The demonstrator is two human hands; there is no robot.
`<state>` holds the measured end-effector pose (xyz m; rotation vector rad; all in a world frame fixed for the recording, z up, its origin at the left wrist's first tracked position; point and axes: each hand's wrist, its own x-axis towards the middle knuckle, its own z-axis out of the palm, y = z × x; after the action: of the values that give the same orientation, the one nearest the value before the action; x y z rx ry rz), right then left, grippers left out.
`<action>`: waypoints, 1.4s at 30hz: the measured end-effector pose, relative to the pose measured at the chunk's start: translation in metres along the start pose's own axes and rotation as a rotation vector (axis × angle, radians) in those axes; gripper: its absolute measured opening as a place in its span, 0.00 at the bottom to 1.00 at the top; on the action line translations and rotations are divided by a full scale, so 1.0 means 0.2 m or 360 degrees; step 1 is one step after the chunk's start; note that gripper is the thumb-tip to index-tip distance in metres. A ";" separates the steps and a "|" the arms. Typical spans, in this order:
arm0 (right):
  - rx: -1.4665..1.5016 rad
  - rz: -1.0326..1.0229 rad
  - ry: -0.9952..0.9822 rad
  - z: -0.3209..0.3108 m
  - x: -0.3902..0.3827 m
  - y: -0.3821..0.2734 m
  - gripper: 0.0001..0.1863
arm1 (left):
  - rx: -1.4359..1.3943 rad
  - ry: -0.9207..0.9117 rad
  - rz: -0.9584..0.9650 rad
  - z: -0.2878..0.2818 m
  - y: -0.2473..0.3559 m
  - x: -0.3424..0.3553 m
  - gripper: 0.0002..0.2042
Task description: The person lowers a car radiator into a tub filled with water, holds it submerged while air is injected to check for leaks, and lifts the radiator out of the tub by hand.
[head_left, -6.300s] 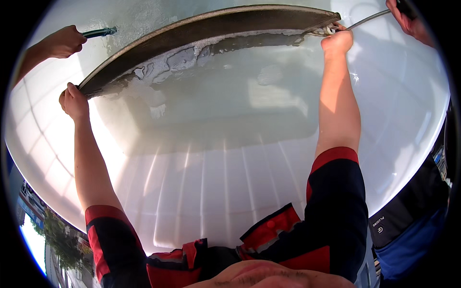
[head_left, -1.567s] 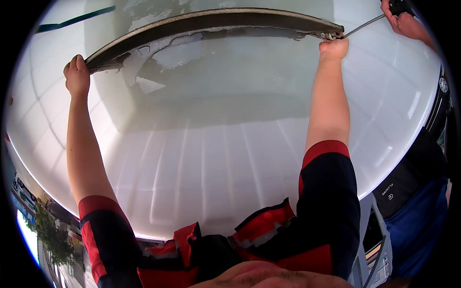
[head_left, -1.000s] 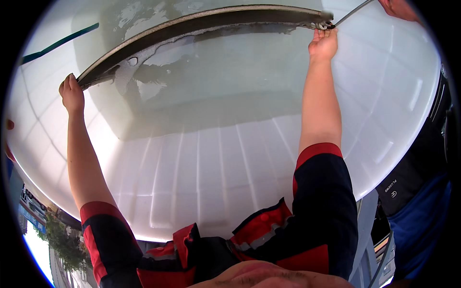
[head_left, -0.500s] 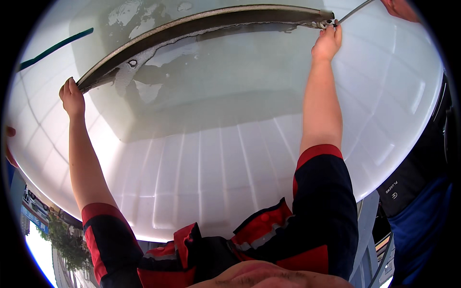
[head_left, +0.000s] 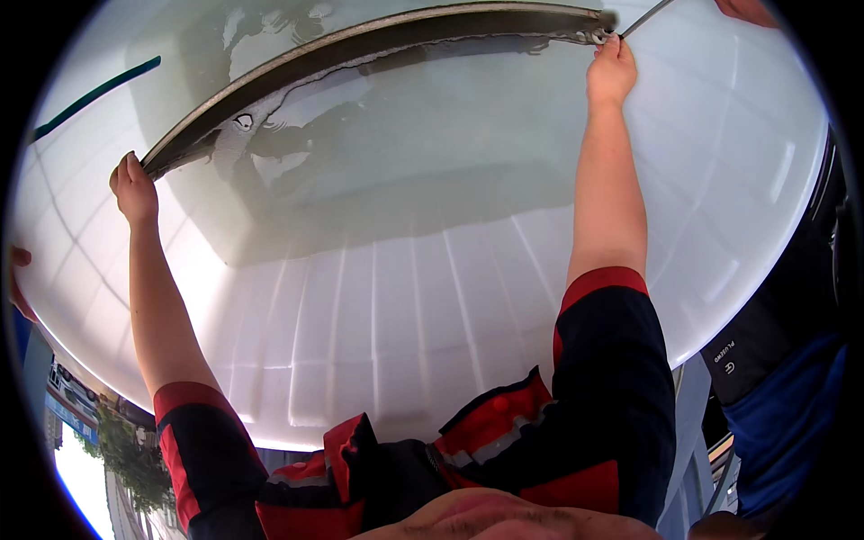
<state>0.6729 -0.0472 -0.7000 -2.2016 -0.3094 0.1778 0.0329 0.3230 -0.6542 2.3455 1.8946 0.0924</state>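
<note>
A long dark metal strip [head_left: 378,33], with a pale top edge, arches across the upper part of a white plastic tub [head_left: 297,378] holding cloudy water [head_left: 450,162]. My left hand [head_left: 133,187] is closed on its left end. My right hand [head_left: 610,76] is closed at its right end, where small pale fittings [head_left: 601,36] and a thin metal rod [head_left: 648,16] meet it. Pale film and ripples lie along the strip's lower side. My fingertips are partly hidden by the strip and fittings.
A teal tool [head_left: 99,94] lies at the upper left. Other people's hands show at the top right [head_left: 747,9] and left rim [head_left: 20,274]. A person in dark and blue clothing [head_left: 774,405] stands at the right. A vehicle and foliage show beyond the lower left.
The strip's right end and my right hand moved slightly up. Earlier another person's hand held the teal tool; now none is on it. The other hand at top right has partly left view.
</note>
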 end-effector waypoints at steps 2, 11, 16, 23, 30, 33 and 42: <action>0.0060 0.0035 0.0002 -0.04 0.01 0.04 0.17 | -0.0006 -0.0012 -0.0043 0.01 0.06 -0.02 0.22; -0.0302 0.0301 0.0177 -0.06 -0.34 0.16 0.19 | 0.0064 -0.0014 -0.0004 -0.17 0.06 -0.07 0.23; 0.0704 0.1176 0.0231 -0.06 -0.46 0.44 0.18 | -0.0065 -0.0076 -0.0006 -0.07 0.22 -0.06 0.23; 0.1962 0.1734 -0.0330 0.21 -0.64 -0.38 0.29 | -0.0034 -0.0042 -0.0058 -0.17 0.03 -0.07 0.23; 0.1368 0.1352 -0.0604 0.15 -0.68 -0.65 0.21 | -0.0008 -0.0066 -0.0087 -0.24 0.01 0.00 0.24; 0.1063 0.1282 -0.0576 0.13 -0.73 -0.62 0.17 | 0.0010 -0.0068 -0.0063 -0.32 -0.02 0.03 0.24; -0.0472 0.0160 -0.0298 0.09 -1.10 -0.32 0.16 | 0.0003 -0.0039 -0.0034 -0.37 -0.23 -0.09 0.23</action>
<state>0.4471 -0.0591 -0.6551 -2.5014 -0.3467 0.4184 -0.0243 0.3184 -0.5862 2.3161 1.9091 0.0593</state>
